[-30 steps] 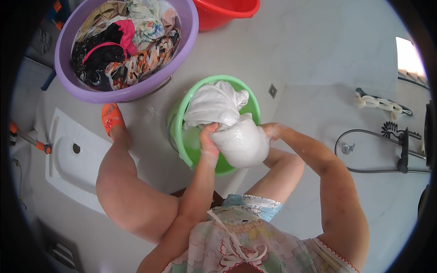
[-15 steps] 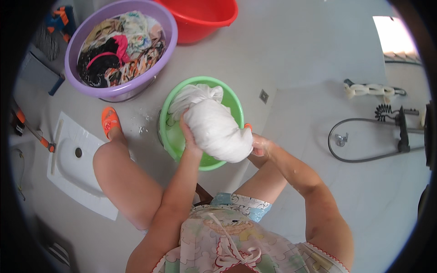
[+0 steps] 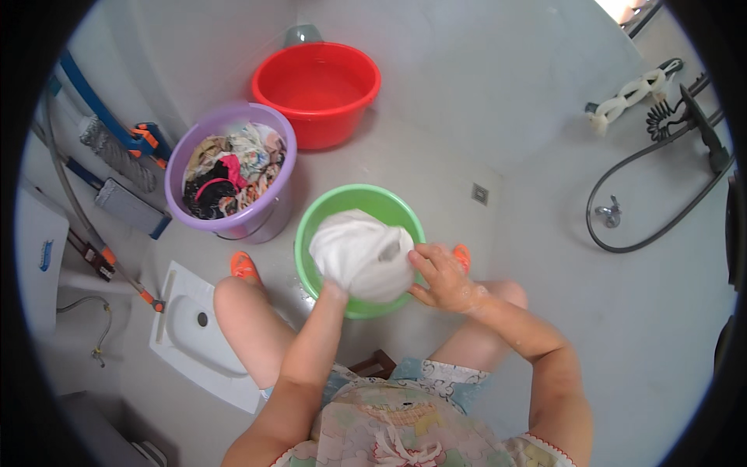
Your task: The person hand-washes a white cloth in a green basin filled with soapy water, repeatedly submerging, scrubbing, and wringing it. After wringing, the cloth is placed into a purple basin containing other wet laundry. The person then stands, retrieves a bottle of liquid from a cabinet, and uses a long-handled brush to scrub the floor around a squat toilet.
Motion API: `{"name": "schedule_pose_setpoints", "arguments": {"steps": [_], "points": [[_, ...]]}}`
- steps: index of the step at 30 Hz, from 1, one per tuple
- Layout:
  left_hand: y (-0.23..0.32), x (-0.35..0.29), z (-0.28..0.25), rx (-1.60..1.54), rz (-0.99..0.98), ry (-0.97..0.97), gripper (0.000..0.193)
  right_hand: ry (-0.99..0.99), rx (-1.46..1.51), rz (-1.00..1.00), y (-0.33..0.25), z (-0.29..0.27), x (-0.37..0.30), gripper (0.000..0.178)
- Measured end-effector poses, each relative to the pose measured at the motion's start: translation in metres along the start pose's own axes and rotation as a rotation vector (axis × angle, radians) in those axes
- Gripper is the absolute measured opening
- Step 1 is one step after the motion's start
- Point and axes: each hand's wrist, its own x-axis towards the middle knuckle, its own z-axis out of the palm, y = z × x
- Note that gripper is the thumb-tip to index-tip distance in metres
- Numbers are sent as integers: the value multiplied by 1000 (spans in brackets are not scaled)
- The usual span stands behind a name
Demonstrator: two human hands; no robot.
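A bundled white cloth (image 3: 354, 253), slightly blurred, is held over a green tub (image 3: 311, 210) between my knees. My left hand (image 3: 335, 293) is at the bundle's lower left side; the cloth hides its fingers, but it appears to carry the bundle. At the right edge of the cloth is my wet right hand (image 3: 447, 278), its thumb and fingers spread apart, fingertips against the fabric. A greyish hollow or patch shows in the cloth near those fingertips. The bundle covers much of the tub's inside.
A purple bucket (image 3: 177, 167) full of mixed clothes stands at the back left, beside a red basin (image 3: 354, 109). White squat toilet (image 3: 179, 331) at left, with mops (image 3: 128, 204) along the wall. A shower hose (image 3: 595, 191) and tap (image 3: 611, 212) are at right; a floor drain (image 3: 480, 194) lies beyond the tub.
My right hand has loosened from the cloth's end and spread its fingers. The bundle has gone from a long thick roll to a rounder, looser shape. The view has shifted, showing more of the red basin.
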Motion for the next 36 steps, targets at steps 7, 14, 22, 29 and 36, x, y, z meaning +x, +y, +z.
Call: {"name": "schedule_pose_setpoints", "arguments": {"steps": [7,14,22,29,36], "points": [[-10,-21,19,-343,-265,-180,67,-86,-166,-357,-4,-24,32,76],[-7,-46,32,-584,-321,-275,69,74,370,-171,-34,9,42,63],[15,-51,102,-285,-249,146,55,165,513,68,-73,-9,29,49],[14,-42,101,-702,-146,-77,77,257,444,121,-69,-32,29,58],[-18,-8,74,-474,-127,82,48,1073,1224,794,1,-35,16,44]]}}
